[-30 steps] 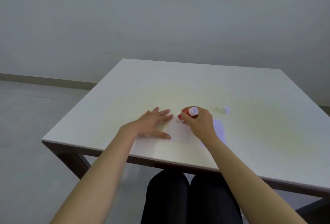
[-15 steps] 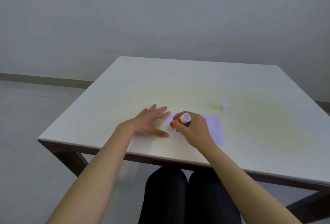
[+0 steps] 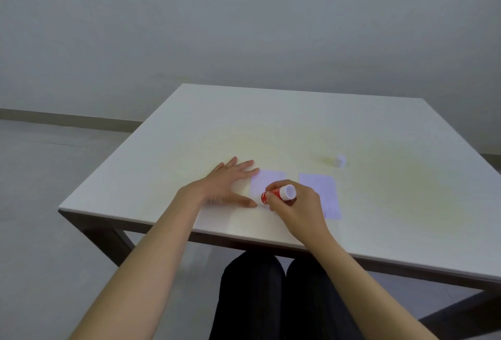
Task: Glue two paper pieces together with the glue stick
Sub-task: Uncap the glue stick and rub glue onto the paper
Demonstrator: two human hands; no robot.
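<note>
Since a moment ago the right hand (image 3: 296, 208) has drawn the red glue stick with its white end (image 3: 279, 194) back toward the near edge of the pale rectangular paper piece (image 3: 267, 182), fingers clamped around the tube, which tilts left with its tip down at the sheet. Her left hand (image 3: 227, 185) lies flat, fingers spread, pinning that paper's left side to the white square table (image 3: 298, 122). A second pale paper rectangle (image 3: 322, 193) lies just right of the first, and a small white cap (image 3: 340, 161) stands beyond it.

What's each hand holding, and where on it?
Right hand grips the glue stick around its red barrel. Left hand holds nothing, lying flat on the table.
</note>
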